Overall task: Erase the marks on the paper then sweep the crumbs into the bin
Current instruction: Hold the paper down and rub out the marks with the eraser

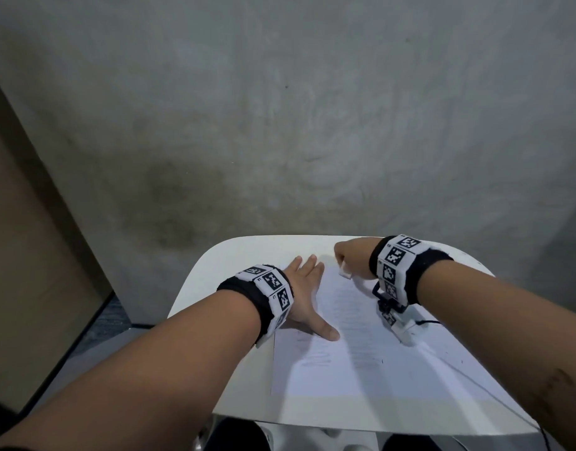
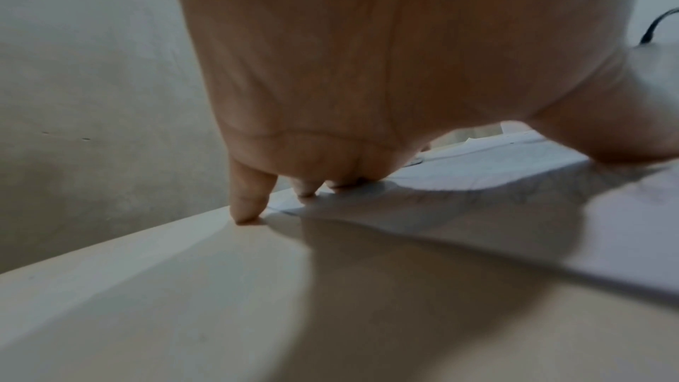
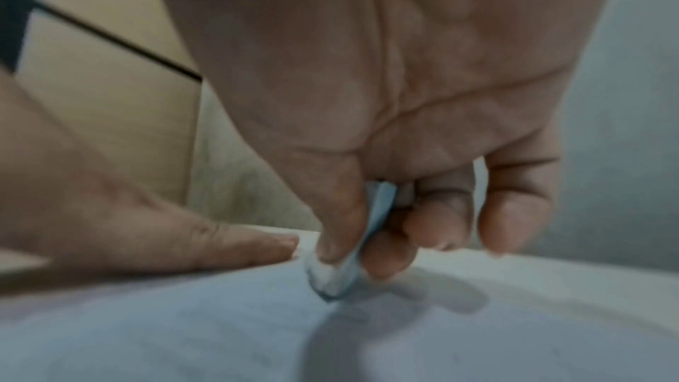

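White paper (image 1: 351, 346) lies lengthwise down the lower middle of the head view on a white table (image 1: 215, 275), the left hand (image 1: 307, 297) spread flat on its upper-left part and the right hand (image 1: 351, 260) pinching a white eraser (image 1: 345, 271) at its top edge, so the faint pencil marks (image 1: 315, 361) run toward the bottom of the frame from that grip, nearer the left hand. In the left wrist view, straight fingertips (image 2: 307, 192) press the sheet's edge, while the marks are blurred in shadow. In the right wrist view the thumb and curled fingers (image 3: 386, 254) clamp the eraser's tip on the sheet, seemingly mid-rub; no crumbs or bin show anywhere.
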Demonstrator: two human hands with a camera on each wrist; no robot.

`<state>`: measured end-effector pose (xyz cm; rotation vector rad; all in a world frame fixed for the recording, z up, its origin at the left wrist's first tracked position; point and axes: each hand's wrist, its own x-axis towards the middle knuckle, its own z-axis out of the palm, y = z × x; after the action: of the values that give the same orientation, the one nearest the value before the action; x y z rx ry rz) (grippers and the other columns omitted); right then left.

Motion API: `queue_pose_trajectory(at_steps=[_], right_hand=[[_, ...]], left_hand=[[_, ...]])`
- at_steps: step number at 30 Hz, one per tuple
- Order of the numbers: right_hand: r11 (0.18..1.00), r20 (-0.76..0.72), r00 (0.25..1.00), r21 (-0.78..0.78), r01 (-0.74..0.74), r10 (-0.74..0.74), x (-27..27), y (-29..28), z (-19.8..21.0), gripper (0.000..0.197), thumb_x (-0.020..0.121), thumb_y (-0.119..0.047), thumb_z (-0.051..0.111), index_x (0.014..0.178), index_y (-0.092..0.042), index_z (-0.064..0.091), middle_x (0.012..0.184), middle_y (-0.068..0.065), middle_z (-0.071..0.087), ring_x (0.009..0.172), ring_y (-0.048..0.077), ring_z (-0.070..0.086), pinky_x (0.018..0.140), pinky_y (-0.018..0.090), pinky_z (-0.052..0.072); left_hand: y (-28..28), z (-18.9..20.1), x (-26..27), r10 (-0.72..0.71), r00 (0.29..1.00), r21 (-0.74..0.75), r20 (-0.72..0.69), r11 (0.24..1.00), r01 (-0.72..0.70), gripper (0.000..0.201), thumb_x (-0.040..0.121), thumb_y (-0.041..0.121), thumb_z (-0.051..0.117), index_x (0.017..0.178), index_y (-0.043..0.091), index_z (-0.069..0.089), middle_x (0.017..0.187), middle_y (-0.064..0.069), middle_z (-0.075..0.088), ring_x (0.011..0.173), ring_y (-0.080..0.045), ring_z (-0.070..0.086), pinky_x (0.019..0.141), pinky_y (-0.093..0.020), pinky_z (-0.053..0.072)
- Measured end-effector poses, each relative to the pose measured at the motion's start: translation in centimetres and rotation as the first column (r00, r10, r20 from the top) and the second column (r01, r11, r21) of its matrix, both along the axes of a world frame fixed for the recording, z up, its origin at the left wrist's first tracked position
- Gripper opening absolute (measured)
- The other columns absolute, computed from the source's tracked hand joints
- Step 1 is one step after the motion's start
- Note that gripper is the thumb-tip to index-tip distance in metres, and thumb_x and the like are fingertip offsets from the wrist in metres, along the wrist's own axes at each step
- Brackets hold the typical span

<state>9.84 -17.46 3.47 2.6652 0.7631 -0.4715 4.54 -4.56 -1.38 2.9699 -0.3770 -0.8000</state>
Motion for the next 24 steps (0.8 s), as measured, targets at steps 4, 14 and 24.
queue_pose_trajectory(at_steps=[4, 14, 24], right_hand=[[0.999, -0.069, 0.997, -0.022, -0.024, 0.023, -0.8, 0.8, -0.4, 0.036, 0.094, -0.009, 0.052, 0.13, -0.009, 0.049, 0.11, 0.004, 0.062, 0.097, 0.024, 0.053, 0.064, 0.027, 0.04], [1.0, -0.064, 0.998, -0.013, -0.016, 0.015, -0.6, 0.6, -0.2, 0.006, 0.094, -0.01, 0.051, 0.09, -0.012, 0.056, 0.094, 0.007, 0.066, 0.072, 0.018, 0.05, 0.055, 0.022, 0.035], [0.997, 0.034, 0.997, 0.035, 0.062, -0.064, 0.2, -1.1, 0.1, 0.004, 0.09, -0.012, 0.052, 0.093, -0.013, 0.055, 0.101, 0.003, 0.065, 0.079, 0.022, 0.052, 0.068, 0.028, 0.043]], left_hand=[[0.1, -0.3, 0.1, 0.001, 1.0, -0.02, 0.014, 1.0, 0.0, 0.136, 0.065, 0.081, 0.066, 0.154, 0.025, -0.021, 0.16, 0.005, -0.026, 0.149, -0.023, -0.02, 0.118, -0.053, 0.0], [0.0, -0.1, 0.0, -0.004, 1.0, 0.0, 0.006, 1.0, 0.004, 0.134, 0.067, 0.081, 0.064, 0.154, 0.023, -0.02, 0.16, 0.003, -0.027, 0.148, -0.022, -0.022, 0.118, -0.051, -0.001], [0.1, 0.0, -0.1, 0.015, 1.0, -0.009, -0.004, 1.0, -0.015, 0.135, 0.067, 0.08, 0.064, 0.153, 0.023, -0.022, 0.159, 0.006, -0.029, 0.148, -0.019, -0.023, 0.118, -0.05, -0.004]])
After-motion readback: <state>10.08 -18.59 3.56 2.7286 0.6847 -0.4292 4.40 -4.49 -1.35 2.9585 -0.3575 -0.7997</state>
